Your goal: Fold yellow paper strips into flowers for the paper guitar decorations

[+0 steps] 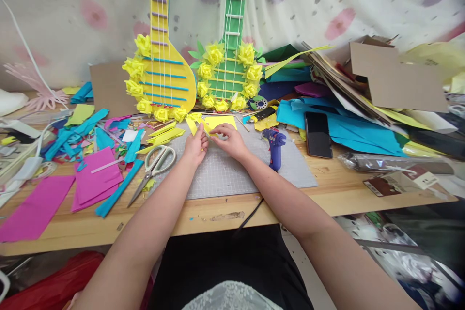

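Over the grey cutting mat (218, 179), my left hand (197, 147) pinches a folded strip of yellow crepe paper (191, 126). The fingertips of my right hand (229, 140) are closed on the strip's other side. Behind the hands lies a flat yellow paper piece (223, 121). Cut yellow strips (163, 135) are piled to the left, above the scissors (156, 164), which lie with blades pointing toward me. To the right of my right hand, a blue glue gun (275, 147) rests on the mat.
Behind the mat stand a yellow paper guitar (163, 77) and a green one (228, 75), edged with yellow paper flowers. Pink paper (98, 177) and blue scraps cover the left side. A phone (318, 134), blue paper (348, 131) and cardboard (395, 77) lie at right.
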{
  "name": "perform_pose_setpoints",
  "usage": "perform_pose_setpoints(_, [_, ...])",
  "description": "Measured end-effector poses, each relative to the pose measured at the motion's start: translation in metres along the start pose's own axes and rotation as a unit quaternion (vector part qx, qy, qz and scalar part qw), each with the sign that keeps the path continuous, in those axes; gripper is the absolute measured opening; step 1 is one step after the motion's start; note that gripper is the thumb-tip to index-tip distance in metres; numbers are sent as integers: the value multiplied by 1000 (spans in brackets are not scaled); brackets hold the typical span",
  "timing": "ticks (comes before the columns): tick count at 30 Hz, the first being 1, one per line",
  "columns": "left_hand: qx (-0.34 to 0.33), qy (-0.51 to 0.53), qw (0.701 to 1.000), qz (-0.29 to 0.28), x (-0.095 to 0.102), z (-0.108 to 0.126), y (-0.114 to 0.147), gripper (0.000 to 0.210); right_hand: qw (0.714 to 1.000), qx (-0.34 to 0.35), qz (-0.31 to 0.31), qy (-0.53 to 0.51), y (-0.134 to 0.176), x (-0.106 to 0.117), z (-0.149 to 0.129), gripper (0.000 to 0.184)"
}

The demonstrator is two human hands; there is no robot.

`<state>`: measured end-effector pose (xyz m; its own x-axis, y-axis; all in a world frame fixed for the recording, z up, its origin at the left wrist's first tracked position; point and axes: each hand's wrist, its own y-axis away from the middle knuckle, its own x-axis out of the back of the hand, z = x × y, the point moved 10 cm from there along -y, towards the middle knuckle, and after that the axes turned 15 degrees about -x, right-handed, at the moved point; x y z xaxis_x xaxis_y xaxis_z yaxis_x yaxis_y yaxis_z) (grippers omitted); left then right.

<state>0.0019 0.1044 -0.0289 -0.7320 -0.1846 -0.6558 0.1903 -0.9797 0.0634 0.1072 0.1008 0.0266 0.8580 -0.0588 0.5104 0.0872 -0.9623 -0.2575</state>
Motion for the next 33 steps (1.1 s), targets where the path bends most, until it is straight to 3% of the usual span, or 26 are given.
perform_pose_setpoints(6, [-3,-19,1000,-19,-2,0,0,28,999,-12,-23,-26,-2,-3,1,12])
perform_pose_setpoints(11, [-6,-39,999,3,2,4,1,31,993,-47,-52,-96,-2,-5,5,11])
perform_pose_setpoints(14, [-7,-47,999,10,2,7,2,33,986,-76,-38,-141,-3,-2,12,20])
perform_pose_setpoints(17, [-5,-51,999,13,1,8,3,35,977,-121,-67,-162,-6,-13,23,30])
perform_pose_setpoints(21, [0,-60,998,-12,-2,7,3,36,961,-155,-114,-199,-9,-29,34,18])
perform_pose_setpoints(25, [-24,-106,994,-27,-2,7,2,35,943,-206,-94,-246,-11,-26,46,13])
perform_pose_setpoints(29, [-63,-198,978,1,5,11,2,24,946,-218,-108,-217,-9,-24,45,15])
perform_pose_setpoints(33, [-72,-204,976,30,8,13,4,24,967,-193,-97,-138,-6,-22,37,18])
